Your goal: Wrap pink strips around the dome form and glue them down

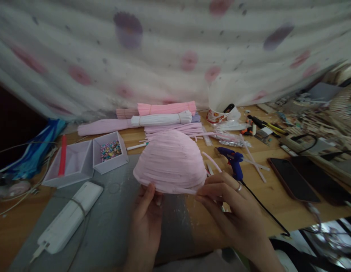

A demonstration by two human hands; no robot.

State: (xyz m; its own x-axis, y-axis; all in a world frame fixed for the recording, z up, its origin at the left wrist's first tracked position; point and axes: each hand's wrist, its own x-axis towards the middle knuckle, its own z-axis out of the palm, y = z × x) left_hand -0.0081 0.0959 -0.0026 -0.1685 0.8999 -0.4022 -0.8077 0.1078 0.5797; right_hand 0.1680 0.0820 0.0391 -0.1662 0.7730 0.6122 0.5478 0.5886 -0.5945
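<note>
A pale pink dome [171, 162] built of rows of pipe cleaners is held up over the grey mat, its lower rim towards me. At the rim's left part, the thumb of my left hand [147, 207] presses on the front edge with its fingers underneath. The thumb and forefinger of my right hand [229, 204] pinch a pale pink pipe cleaner [181, 190] at the right end of that rim. Its strand lies along the bottom edge. A loose pink end [211, 161] sticks up behind my right hand.
Bundled pipe cleaners [164, 119] lie at the back. A blue glue gun [233, 160] with a black cord rests to the right, near two phones [293, 179]. On the left are a bead tray [123, 153] and a white power bank [70, 217] on the grey mat [107, 234].
</note>
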